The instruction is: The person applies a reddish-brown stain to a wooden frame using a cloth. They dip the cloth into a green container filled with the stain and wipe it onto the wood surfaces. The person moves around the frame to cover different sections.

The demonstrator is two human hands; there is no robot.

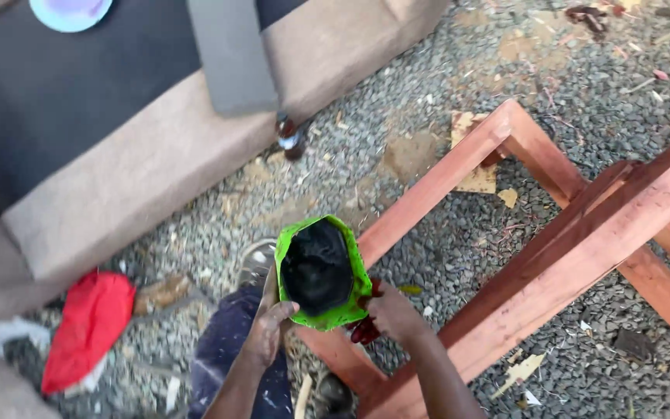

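A bright green container [321, 271] with a dark inside sits tilted between my two hands, above the gravel. My left hand [269, 326] grips its lower left rim. My right hand [393, 314] is at its lower right edge and holds a dark red-stained thing [364, 330], a cloth or brush; I cannot tell which. A reddish-brown wooden frame [552, 256] of joined beams stands just to the right and below my hands.
Grey gravel [428, 70] covers the ground. A beige sofa [141, 171] with dark cushions lies at upper left, a small bottle [290, 140] by its edge. A red cloth [87, 326] lies at lower left. My leg and shoe [253, 268] show below the container.
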